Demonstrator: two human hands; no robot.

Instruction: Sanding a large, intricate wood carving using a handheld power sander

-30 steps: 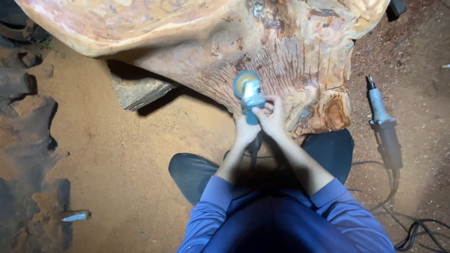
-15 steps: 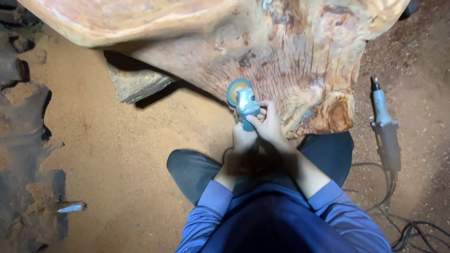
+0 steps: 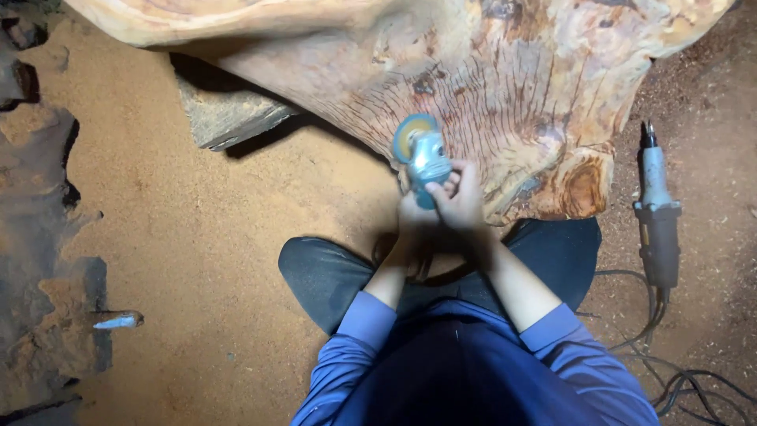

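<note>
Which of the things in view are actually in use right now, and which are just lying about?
In use:
- angle grinder, gripped by left hand and right hand
- big carved wood slab, disc against it

Lying about:
- second power tool with its cable
- wooden block under the slab
- small metal piece in the sawdust

Woodcarving workshop: sawdust floor (image 3: 236, 229), carved trunk (image 3: 489, 87).

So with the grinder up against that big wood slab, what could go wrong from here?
1. The angle grinder, gripped by the left hand and right hand, has its disc at the wood slab; it could catch on the cracked grain and kick back toward the bare fingers.
2. The second power tool and its cables lie on the sawdust floor beside the knee; they might snag or trip.
</note>
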